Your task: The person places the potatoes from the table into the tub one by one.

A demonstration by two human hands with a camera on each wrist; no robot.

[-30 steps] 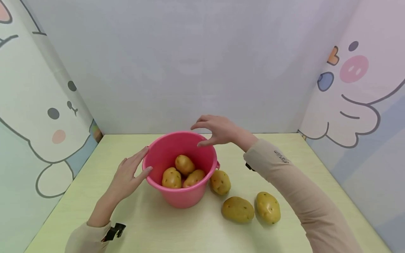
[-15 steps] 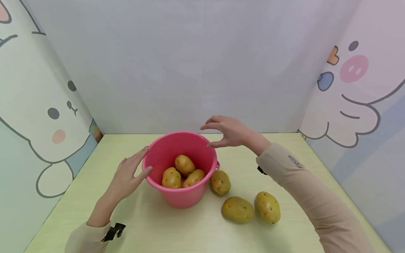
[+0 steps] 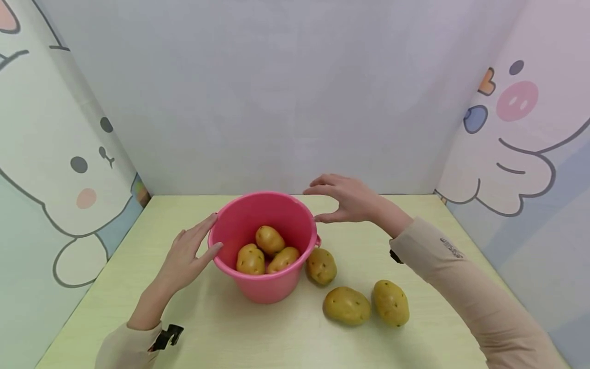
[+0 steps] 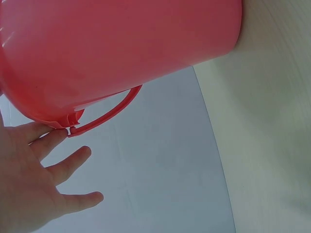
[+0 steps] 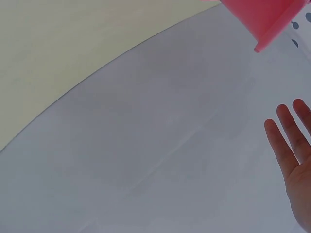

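A pink bucket (image 3: 269,287) stands upright on the table with three potatoes inside: one at the back (image 3: 269,240), one at the left (image 3: 251,260) and one at the right (image 3: 283,259). My left hand (image 3: 184,259) rests on its left rim, thumb near the front and fingers fairly straight. In the left wrist view, fingertips of the left hand (image 4: 34,170) touch the rim beside the handle (image 4: 109,114). My right hand (image 3: 352,200) hovers just right of the bucket, thumb and fingers spread, holding nothing. The right wrist view shows straight fingers of the right hand (image 5: 296,150) apart from the bucket (image 5: 262,17).
Three more potatoes lie on the pale table (image 3: 258,343): one against the bucket's right side (image 3: 321,266), one further forward (image 3: 346,306), one at the right (image 3: 391,303). A grey-white wall (image 3: 295,102) stands behind, with cartoon-printed panels at both sides.
My right hand has moved right, from over the bucket's right rim to just beside it. The left hand, bucket and potatoes have stayed in place.
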